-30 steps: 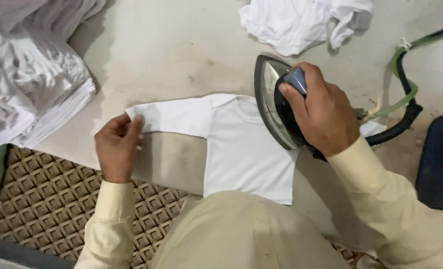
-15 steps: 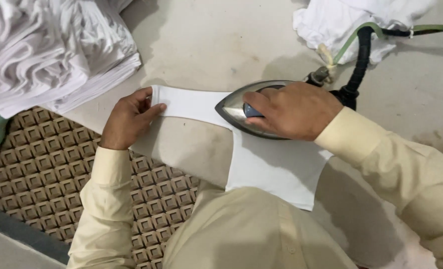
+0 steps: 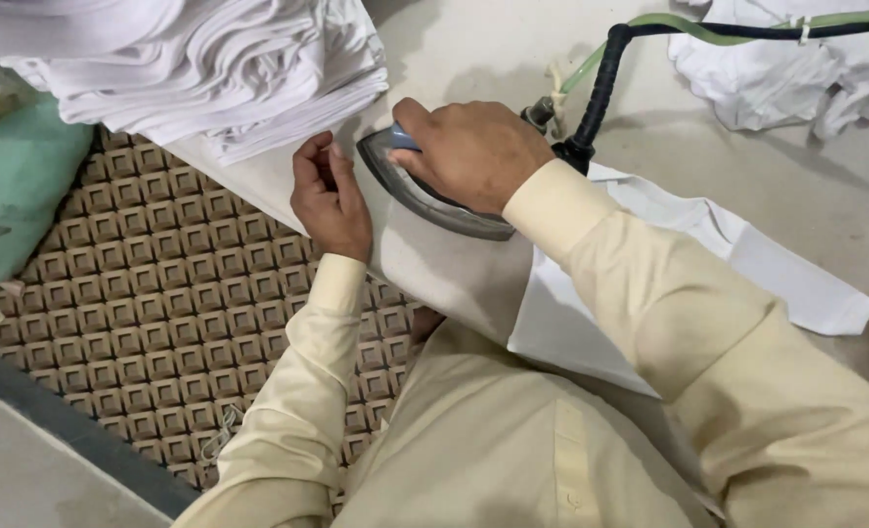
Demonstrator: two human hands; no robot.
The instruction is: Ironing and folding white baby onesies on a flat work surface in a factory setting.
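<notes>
Fingers of the right hand (image 3: 473,152) are closed around the handle of the iron (image 3: 424,191), which rests on the white garment (image 3: 649,264). The left hand (image 3: 332,196), fingers curled, presses the sleeve end just beside the iron's tip.

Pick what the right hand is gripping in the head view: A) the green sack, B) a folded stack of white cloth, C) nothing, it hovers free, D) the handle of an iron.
D: the right hand is wrapped over the handle of the iron, whose soleplate sits on the white garment, while the left hand presses the cloth just beside the iron's tip.
</notes>
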